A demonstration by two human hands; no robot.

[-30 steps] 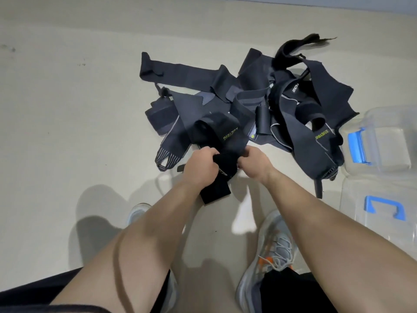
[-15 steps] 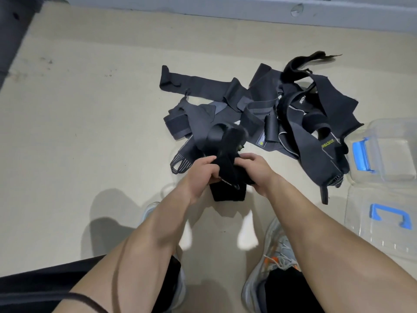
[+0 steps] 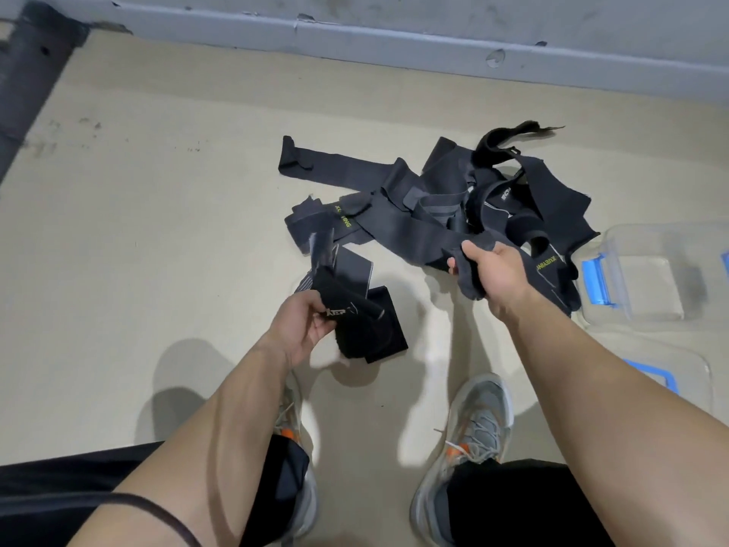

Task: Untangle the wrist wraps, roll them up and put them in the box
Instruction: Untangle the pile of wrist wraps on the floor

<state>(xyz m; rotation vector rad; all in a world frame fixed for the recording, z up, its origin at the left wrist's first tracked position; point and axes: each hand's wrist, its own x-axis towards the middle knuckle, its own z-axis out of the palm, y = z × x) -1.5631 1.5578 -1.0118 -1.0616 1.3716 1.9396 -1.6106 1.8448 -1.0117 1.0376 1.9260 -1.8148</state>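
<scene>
On the head view I have the left hand [image 3: 303,329] clenched round a folded black fabric wrist wrap [image 3: 367,329] and the right hand [image 3: 497,270] grasping a dark grey strap end [image 3: 469,278] — held apart, probably to draw one strand free. The tangled black pile [image 3: 434,207] lies just beyond both grips — the clear blue-latched plastic box [image 3: 651,270] to its right.

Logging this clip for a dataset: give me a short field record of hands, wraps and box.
pile: wrist wraps tangled on the floor
left hand: grips a folded black wrap
right hand: grips a dark strap end at the pile's near edge
box: clear, blue latch, right of pile, no wrap visible inside
</scene>
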